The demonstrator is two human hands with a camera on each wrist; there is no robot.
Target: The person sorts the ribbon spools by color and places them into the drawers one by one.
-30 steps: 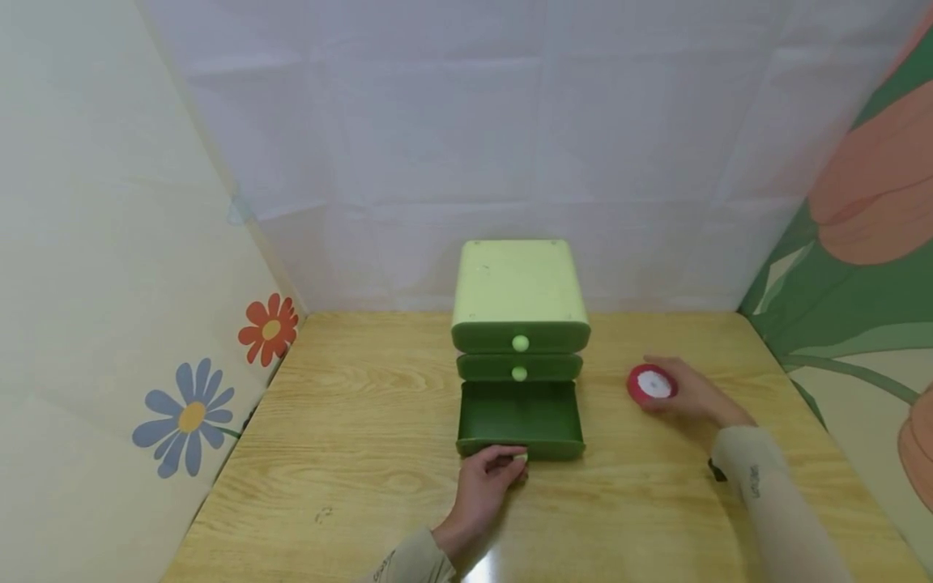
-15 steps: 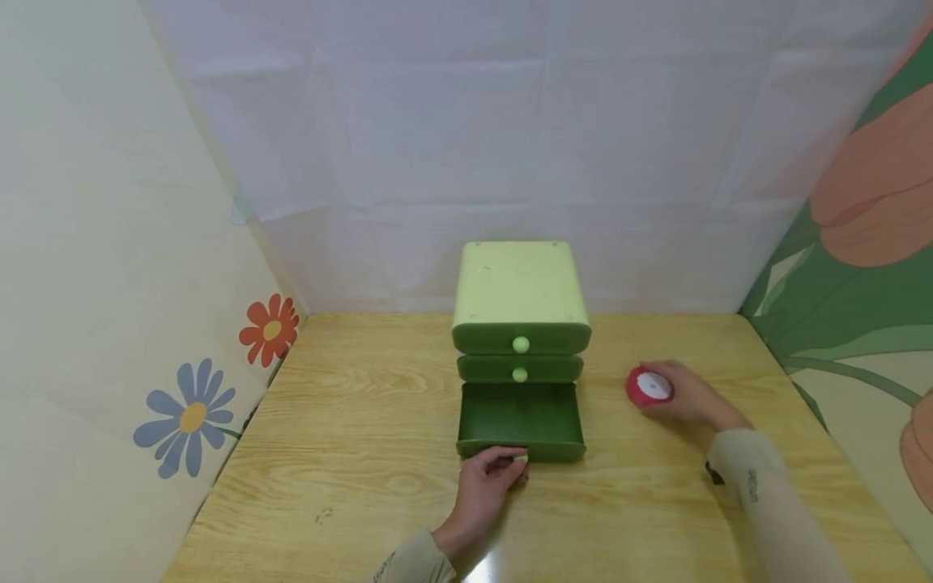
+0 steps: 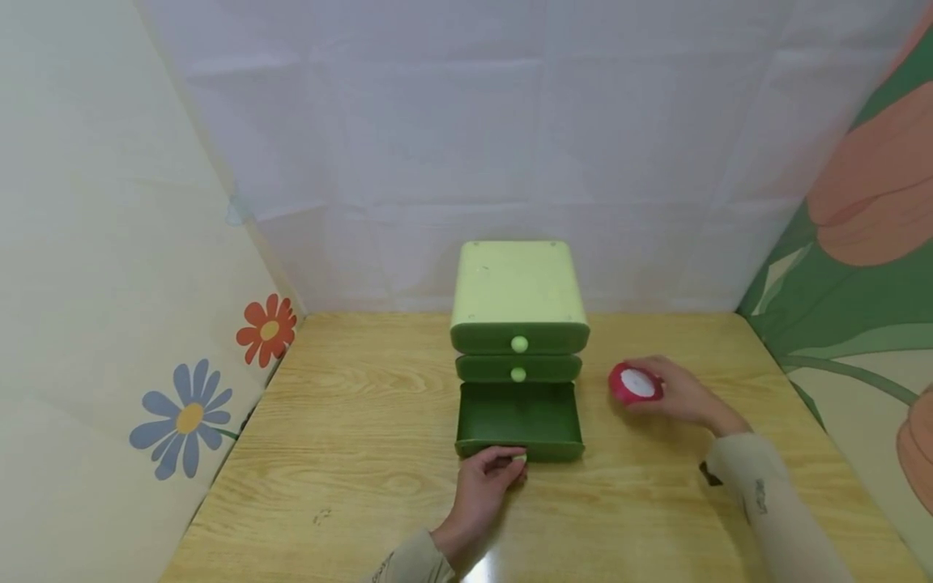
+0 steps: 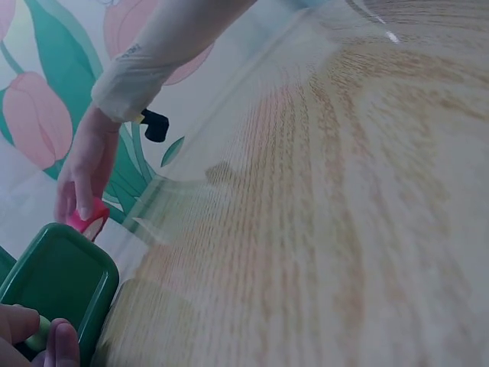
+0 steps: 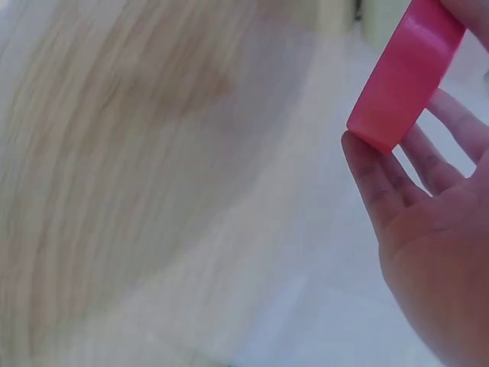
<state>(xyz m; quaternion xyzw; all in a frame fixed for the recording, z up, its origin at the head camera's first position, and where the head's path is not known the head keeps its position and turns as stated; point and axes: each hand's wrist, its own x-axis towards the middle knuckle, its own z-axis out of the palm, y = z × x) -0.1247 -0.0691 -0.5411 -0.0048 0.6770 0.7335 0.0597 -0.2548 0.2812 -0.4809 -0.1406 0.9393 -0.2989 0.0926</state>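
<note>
A small drawer cabinet (image 3: 520,283) with a pale green top and dark green fronts stands mid-table. Its bottom drawer (image 3: 519,411) is pulled out, with nothing inside. My left hand (image 3: 481,490) pinches that drawer's round light green knob (image 4: 40,335) between thumb and fingers. To the right of the cabinet, my right hand (image 3: 678,390) grips a roll of red ribbon (image 3: 636,384) with a white centre. In the right wrist view, the fingers hold the shiny ribbon roll (image 5: 409,76) by its edge, tilted above the table.
The two upper drawers, top (image 3: 484,338) and middle (image 3: 484,369), are closed. Wood-grain table (image 3: 350,405) surrounds the cabinet. A white sheet (image 3: 437,146) hangs behind, and flower-printed panels (image 3: 867,340) flank both sides.
My right hand has moved a little left, bringing the ribbon roll closer to the cabinet and turning it slightly. The left hand and the drawer have stayed in place.
</note>
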